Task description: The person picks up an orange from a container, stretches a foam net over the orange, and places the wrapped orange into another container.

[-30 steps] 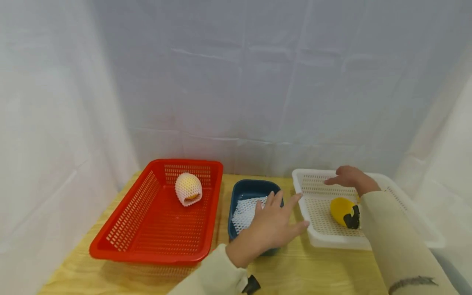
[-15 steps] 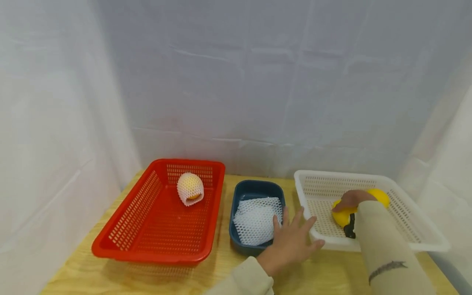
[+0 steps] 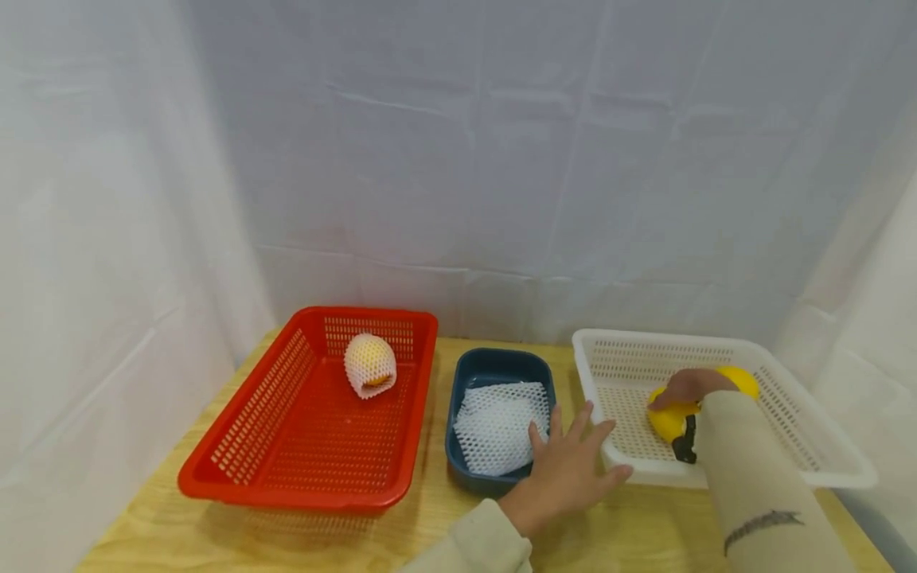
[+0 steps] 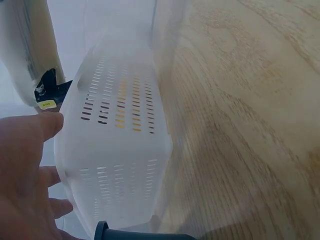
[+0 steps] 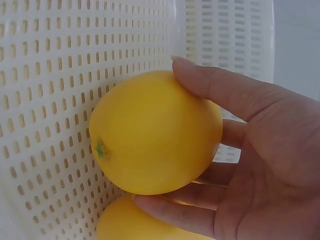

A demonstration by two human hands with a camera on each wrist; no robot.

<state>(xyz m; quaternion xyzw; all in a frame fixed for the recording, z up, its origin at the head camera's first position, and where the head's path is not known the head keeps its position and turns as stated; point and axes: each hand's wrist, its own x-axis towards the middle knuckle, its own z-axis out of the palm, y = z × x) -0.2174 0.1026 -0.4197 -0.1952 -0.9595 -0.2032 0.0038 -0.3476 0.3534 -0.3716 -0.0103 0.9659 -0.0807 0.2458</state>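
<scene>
My right hand (image 5: 280, 150) grips a smooth yellow oval fruit (image 5: 155, 132) with a small green stem spot, thumb on one side and fingers on the other. The fruit is inside the white basket (image 3: 645, 342), and a second yellow fruit (image 5: 145, 222) lies beside it. My left hand (image 3: 562, 473) is spread, holding nothing, between the blue tub (image 3: 501, 358) and the white basket. In the left wrist view its fingertips are at the basket's rim; contact is unclear. White foam fruit nets (image 3: 497, 430) lie in the blue tub, partly behind the left fingers.
A red basket (image 3: 301, 501) stands on the left of the wooden table (image 3: 215, 533). In its far right corner lies a yellow fruit in a white foam net (image 3: 370, 366). White sheeting (image 3: 458, 159) hangs behind and on both sides.
My right hand has come down onto a yellow fruit in the white basket and grips it. My left hand has moved right, from over the blue tub towards the white basket's edge.
</scene>
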